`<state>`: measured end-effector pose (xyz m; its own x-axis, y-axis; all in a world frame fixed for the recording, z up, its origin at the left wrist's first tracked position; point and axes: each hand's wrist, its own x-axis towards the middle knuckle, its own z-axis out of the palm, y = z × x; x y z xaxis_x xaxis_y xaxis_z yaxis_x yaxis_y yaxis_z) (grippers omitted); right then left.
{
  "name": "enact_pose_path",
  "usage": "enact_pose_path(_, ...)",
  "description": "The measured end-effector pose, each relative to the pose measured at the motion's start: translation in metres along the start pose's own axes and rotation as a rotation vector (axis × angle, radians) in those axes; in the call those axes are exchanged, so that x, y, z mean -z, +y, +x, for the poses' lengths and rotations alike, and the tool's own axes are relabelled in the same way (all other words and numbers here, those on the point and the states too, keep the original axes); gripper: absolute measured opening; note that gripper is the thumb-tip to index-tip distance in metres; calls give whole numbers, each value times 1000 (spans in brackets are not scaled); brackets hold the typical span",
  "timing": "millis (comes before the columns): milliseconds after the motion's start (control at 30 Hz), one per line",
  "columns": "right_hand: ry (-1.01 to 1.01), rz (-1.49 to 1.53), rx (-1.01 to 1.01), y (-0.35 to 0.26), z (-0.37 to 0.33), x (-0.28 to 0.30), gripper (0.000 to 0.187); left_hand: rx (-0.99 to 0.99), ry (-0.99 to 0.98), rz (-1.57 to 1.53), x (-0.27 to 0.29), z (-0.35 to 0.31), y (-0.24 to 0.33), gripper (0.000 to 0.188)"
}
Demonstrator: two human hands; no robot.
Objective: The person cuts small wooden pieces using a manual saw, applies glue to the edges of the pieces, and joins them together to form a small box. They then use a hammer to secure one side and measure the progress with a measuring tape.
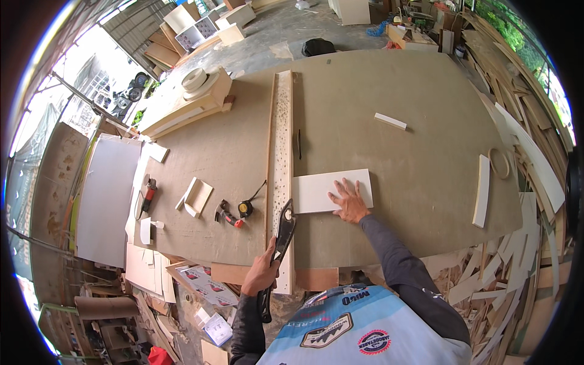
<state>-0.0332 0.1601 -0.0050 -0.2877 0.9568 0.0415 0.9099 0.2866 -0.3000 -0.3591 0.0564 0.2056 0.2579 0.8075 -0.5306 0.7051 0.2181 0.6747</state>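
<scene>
Left hand (pixel 260 272) wrapped round a long, slim black hand tool (pixel 283 234); its upper end lies over the long pale strip full of dark specks (pixel 281 128), just beside the near left corner of a flat white rectangular board (pixel 319 190). Right hand (pixel 351 205) spread flat on that board, fingers apart, palm down toward its right part, nothing grasped. Board lies flat on the big grey-brown worktable (pixel 359 91), right of the strip, its left short edge up against it or nearly so. Progress, judged from this one view: board and strip look set side by side, board steadied, tool at the corner; so positioning seems done. No cut, mark or fixing can be made out on the board, so whatever the tool does there looks not yet done, though its contact point is too small to be sure. A short white strip (pixel 390 121) and a longer white strip (pixel 481 191) lie apart to the right, neither being handled. Left of the speckled strip, untouched: black-and-yellow tape measure (pixel 245 208), hammer with a black-and-red grip (pixel 228 216), red-and-black angle grinder (pixel 149 193).
</scene>
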Motion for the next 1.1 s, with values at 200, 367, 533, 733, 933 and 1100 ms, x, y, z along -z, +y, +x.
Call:
enact_pose_path(200, 148, -51, -99, -31, -17, -15, 58, -190, 60, 283, -15, 29, -38, 78)
enact_pose_path(367, 129, -68, -115, -26, -11, -13, 57, -232, 61, 420, -20, 53, -33, 80)
enact_pose_path(533, 109, -69, -114, -25, -6, -13, 58, -112, 53, 439, -22, 83, -29, 85)
enact_pose_path(733, 131, -61, -107, -23, -1, -10, 58, -55, 22, 471, -22, 97, -25, 88)
enact_pose_path(933, 116, -86, -109, -17, 8, -9, 58, -56, 50, 476, -27, 103, -19, 83)
enact_pose_path(1100, 108, -100, -111, -8, 23, -7, 59, -126, 124, 549, -30, 122, -31, 85)
